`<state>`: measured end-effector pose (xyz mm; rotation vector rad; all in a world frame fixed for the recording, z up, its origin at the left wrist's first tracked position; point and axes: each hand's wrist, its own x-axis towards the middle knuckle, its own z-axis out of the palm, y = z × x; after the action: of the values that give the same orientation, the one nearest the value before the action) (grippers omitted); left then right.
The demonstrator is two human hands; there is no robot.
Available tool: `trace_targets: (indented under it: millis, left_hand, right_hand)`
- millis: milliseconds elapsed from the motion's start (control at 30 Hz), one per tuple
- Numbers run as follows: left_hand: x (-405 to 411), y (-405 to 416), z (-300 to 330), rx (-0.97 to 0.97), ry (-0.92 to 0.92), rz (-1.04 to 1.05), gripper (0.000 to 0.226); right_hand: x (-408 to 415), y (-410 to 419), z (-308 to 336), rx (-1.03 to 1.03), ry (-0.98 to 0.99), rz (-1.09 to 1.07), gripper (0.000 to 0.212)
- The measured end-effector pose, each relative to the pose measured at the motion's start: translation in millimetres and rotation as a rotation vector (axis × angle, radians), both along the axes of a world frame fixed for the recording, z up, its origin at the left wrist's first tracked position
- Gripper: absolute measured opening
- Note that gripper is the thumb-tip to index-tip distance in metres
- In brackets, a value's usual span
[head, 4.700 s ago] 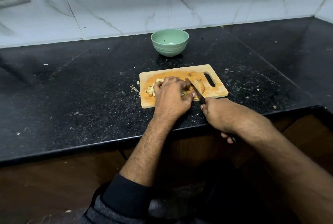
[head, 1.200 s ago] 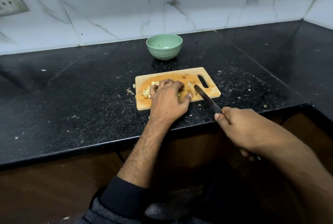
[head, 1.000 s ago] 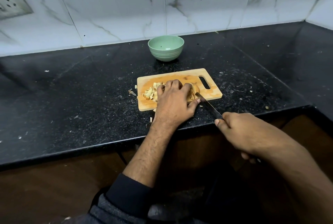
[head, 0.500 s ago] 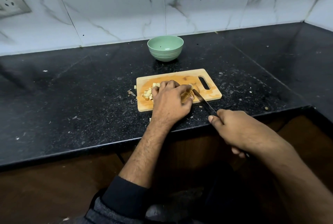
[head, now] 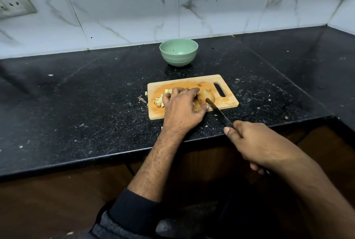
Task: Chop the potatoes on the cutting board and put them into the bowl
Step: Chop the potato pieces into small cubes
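The left hand curls over the potato mid-board, its thumb just beside the knife gripped by the right hand, so a slip could nick it, while the far bowl waits empty.

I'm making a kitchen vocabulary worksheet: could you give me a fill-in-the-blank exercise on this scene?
1. The right hand grips a ____, its blade on the uncut potato.
2. The left hand rests over potato pieces on the wooden ____.
3. The green bowl stands on the black countertop between the board and the ____.

Missing words: knife; cutting board; wall
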<state>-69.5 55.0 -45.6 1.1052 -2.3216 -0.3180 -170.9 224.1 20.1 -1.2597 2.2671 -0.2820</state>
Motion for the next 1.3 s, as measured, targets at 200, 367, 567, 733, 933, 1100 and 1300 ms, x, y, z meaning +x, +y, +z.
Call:
trace_targets:
  millis: [200,367,567,733,933,1100,1300]
  left_hand:
    - [-1.9,2.8,2.8,0.014,0.035,-0.070,0.055]
    - [-3.4,5.7,5.1,-0.026,-0.015,-0.077,0.054]
    - [-11.8,8.0,5.6,-0.128,-0.096,-0.022,0.048]
    - [-8.8,1.1,4.9,0.033,0.091,-0.032,0.045]
    - [-4.8,-3.1,3.3,0.130,0.196,-0.035,0.044]
    - [-4.1,0.1,4.4,0.087,0.164,-0.045,0.035]
    - [-6.2,0.5,4.2,0.000,0.100,-0.032,0.029]
  right_hand:
    - [-2.8,-1.6,1.4,-0.031,0.017,-0.034,0.036]
    - [-3.8,-5.8,-2.8,0.003,0.026,-0.042,0.034]
    - [-4.0,-9.4,-7.4,-0.002,0.029,-0.042,0.033]
    - [-2.6,-6.2,-4.5,-0.008,0.021,-0.035,0.035]
    - [-2.4,-3.1,0.0,-0.019,0.008,-0.054,0.034]
    - [-2.1,-8.4,-4.0,-0.007,0.030,-0.068,0.035]
    - [-3.8,-9.1,-6.1,-0.036,0.084,-0.046,0.037]
